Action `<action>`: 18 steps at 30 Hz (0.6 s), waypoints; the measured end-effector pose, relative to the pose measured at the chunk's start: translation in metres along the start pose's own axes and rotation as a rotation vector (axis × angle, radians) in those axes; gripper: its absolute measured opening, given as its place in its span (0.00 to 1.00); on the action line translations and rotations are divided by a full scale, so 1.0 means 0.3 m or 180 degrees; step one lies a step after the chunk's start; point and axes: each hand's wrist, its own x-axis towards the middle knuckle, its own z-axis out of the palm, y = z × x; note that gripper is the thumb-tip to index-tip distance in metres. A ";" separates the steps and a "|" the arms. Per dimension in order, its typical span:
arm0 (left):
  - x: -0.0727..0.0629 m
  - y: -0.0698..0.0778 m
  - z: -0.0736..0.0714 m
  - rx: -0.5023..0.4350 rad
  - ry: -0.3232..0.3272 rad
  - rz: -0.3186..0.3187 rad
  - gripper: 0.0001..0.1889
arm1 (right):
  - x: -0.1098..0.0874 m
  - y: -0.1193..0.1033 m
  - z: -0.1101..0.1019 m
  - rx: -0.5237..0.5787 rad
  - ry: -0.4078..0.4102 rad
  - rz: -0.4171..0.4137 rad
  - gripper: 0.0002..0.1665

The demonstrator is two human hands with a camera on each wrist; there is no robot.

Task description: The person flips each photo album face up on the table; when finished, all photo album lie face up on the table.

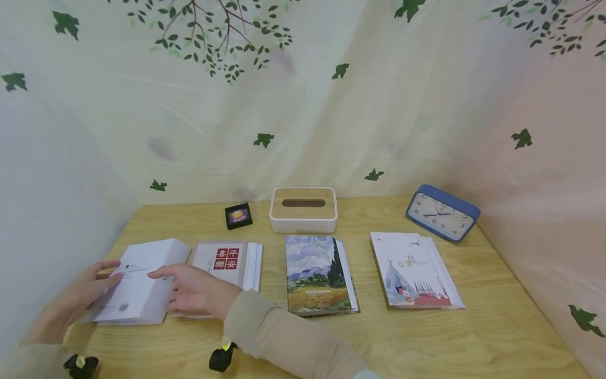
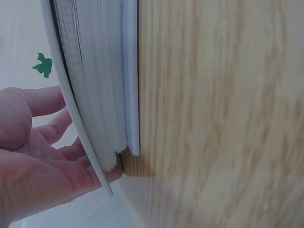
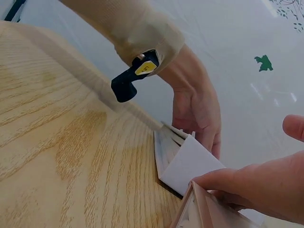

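Observation:
A thick white photo album, with small print and a square code on its upper cover, lies on the left of the table. My left hand grips its left edge, thumb over the cover; in the left wrist view a fingertip shows past the cover's edge beside the fanned pages. My right hand reaches across a beige album with red squares to the white album's right side. Its thumb extends above the cover and its fingers are at the corner where both albums meet, seen in the right wrist view.
Farther right lie a landscape-painted photo album and a white album with a tent picture. Along the back stand a small black-framed item, a wooden-topped tissue box and a blue clock. Patterned cloth hangs behind the wooden table.

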 end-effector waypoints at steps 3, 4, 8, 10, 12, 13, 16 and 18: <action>-0.006 -0.006 0.000 0.0007 0.0032 0.0055 0.43 | 0.002 -0.002 0.005 0.0057 0.0027 0.0066 0.47; -0.009 -0.007 -0.001 0.0023 0.0043 0.0060 0.43 | 0.003 -0.002 0.007 0.0075 0.0027 0.0074 0.47; -0.013 -0.007 -0.005 0.0055 0.0099 0.0092 0.45 | 0.007 0.000 0.009 0.0036 0.0007 0.0104 0.42; -0.014 -0.007 -0.006 0.0071 0.0107 0.0101 0.45 | 0.006 0.001 0.006 0.0013 -0.0003 0.0129 0.37; -0.014 -0.008 -0.004 0.0067 0.0113 0.0108 0.44 | 0.006 0.003 0.002 -0.0028 -0.0028 0.0154 0.33; -0.015 -0.008 -0.003 0.0050 0.0113 0.0117 0.43 | 0.005 0.005 0.001 -0.0028 -0.0032 0.0160 0.31; -0.014 -0.003 -0.003 0.0036 0.0111 0.0083 0.43 | 0.003 0.002 -0.002 -0.0043 -0.0052 0.0147 0.32; -0.015 0.000 0.000 -0.0009 0.0095 0.0061 0.43 | 0.003 0.002 -0.004 -0.0077 -0.0051 0.0140 0.33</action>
